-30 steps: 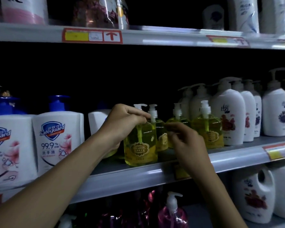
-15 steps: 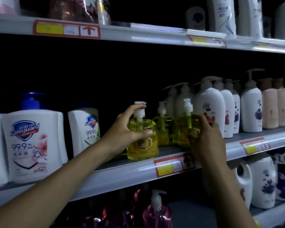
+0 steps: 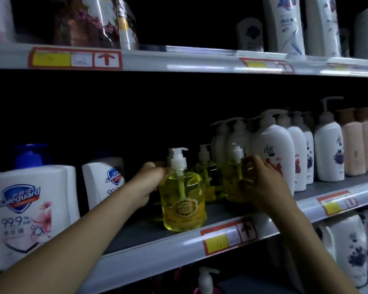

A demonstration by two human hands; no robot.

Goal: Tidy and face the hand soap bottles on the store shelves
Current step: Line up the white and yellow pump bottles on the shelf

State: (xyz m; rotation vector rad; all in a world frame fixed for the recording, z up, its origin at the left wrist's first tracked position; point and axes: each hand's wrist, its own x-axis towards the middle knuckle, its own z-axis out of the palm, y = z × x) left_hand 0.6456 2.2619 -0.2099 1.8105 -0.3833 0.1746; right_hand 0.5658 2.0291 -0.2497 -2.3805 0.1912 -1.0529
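My left hand (image 3: 148, 184) curls round the front yellow soap bottle (image 3: 183, 204) near the shelf edge (image 3: 157, 255). My right hand (image 3: 263, 185) grips the neighbouring yellow bottle (image 3: 231, 187) (label hidden). I'd turn both labels forward, keeping the bases flat.

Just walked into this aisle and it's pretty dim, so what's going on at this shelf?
A person is tidying yellow hand soap on the middle shelf. Their left hand grips the front yellow bottle, which stands near the shelf edge with its label facing out. Their right hand grips a second yellow bottle further back, beside the white pump bottles.
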